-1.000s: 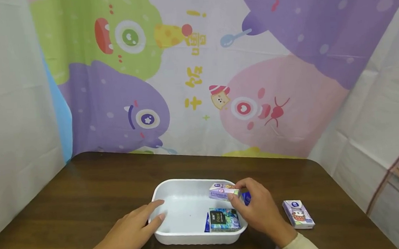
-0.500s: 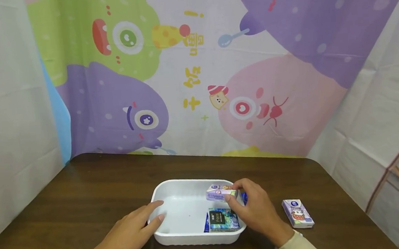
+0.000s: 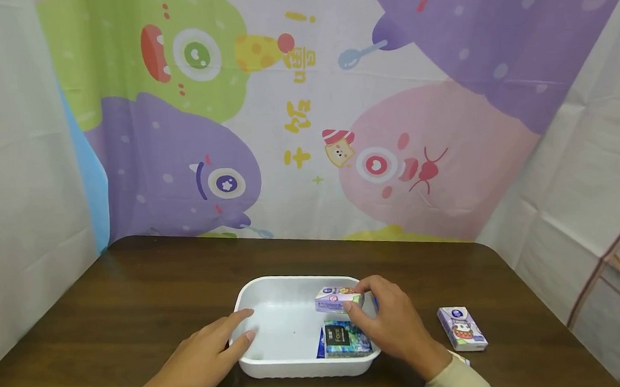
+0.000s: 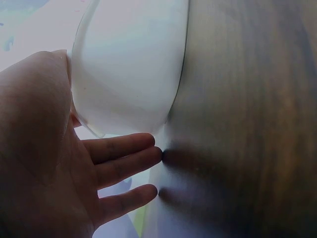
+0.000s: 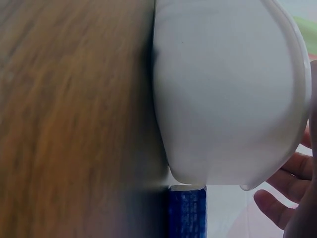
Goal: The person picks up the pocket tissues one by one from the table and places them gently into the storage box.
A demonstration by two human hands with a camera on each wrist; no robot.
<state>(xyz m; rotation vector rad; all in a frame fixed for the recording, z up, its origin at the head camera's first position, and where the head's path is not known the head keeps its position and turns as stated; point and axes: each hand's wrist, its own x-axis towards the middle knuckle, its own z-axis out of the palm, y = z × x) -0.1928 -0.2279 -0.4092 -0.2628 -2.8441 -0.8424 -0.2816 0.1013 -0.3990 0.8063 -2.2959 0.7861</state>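
Note:
A white plastic basin (image 3: 305, 368) sits on the table. My left hand (image 3: 203, 357) rests at its left rim with thumb and index finger over the edge; in the left wrist view the other fingers (image 4: 129, 163) stretch out straight beside the basin's outer wall. My right hand (image 3: 400, 324) reaches over the right rim, pinching a small purple-and-white tissue pack (image 3: 330, 303) between thumb and fingers, inside the back right of the basin. In the front right corner lies a dark blue-green pack (image 3: 346, 338) marked "Face", overlapping a blue packet (image 3: 320, 345).
Another purple tissue pack (image 3: 462, 329) lies on the table right of the basin. A blue pack (image 5: 188, 213) stands close by the basin's outside, mostly hidden by the right hand in the head view. A cartoon-printed curtain (image 3: 300, 200) hangs behind the table (image 3: 150, 286).
My right hand has moved a little to the left with the purple tissue pack in its fingers. The left hand has stayed at the basin's rim.

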